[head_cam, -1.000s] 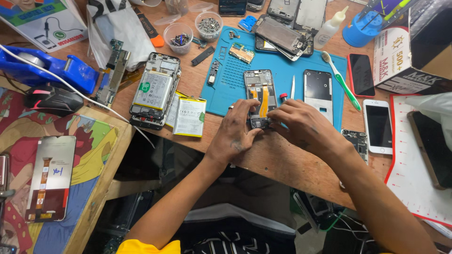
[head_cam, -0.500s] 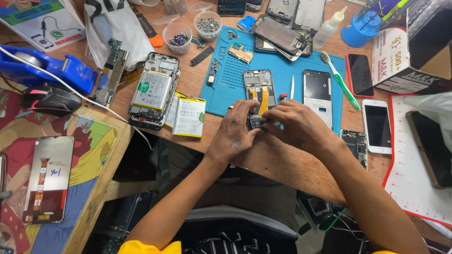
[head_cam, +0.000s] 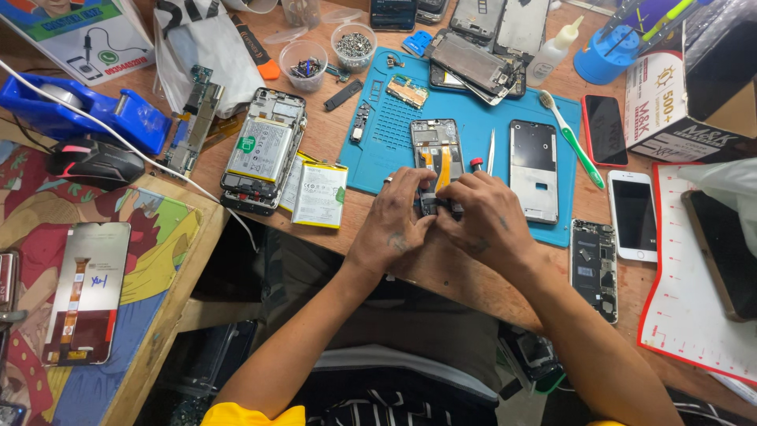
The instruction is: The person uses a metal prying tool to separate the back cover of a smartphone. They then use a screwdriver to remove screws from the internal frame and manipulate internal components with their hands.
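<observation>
Near the middle of the frame, both hands meet over the lower end of an opened black smartphone with an orange flex ribbon down its middle (head_cam: 438, 158), which lies on the blue silicone work mat (head_cam: 386, 134) so that small parts stay put on its grippy face. The left hand (head_cam: 394, 229) curls its fingers against the phone's lower left edge, apparently bracing it, while the right hand (head_cam: 485, 217) is clenched over the bottom edge with fingertips pinched down; whether a small tool or part sits between those fingers is hidden by the knuckles. Thin metal tweezers (head_cam: 490, 151) and a red-capped small driver (head_cam: 476, 164) lie just beside the phone on the right, within easy reach. A black phone back frame (head_cam: 534, 170) rests on the mat to the right. A green-and-white toothbrush (head_cam: 569, 136) lies at the mat's right edge. Left of centre on the wooden surface (head_cam: 331, 158), a second stripped phone with its silver battery exposed (head_cam: 262, 150) sits near a loose white battery (head_cam: 318, 195). Two clear cups of screws (head_cam: 352, 46) stand at the upper middle, keeping fasteners sorted.
</observation>
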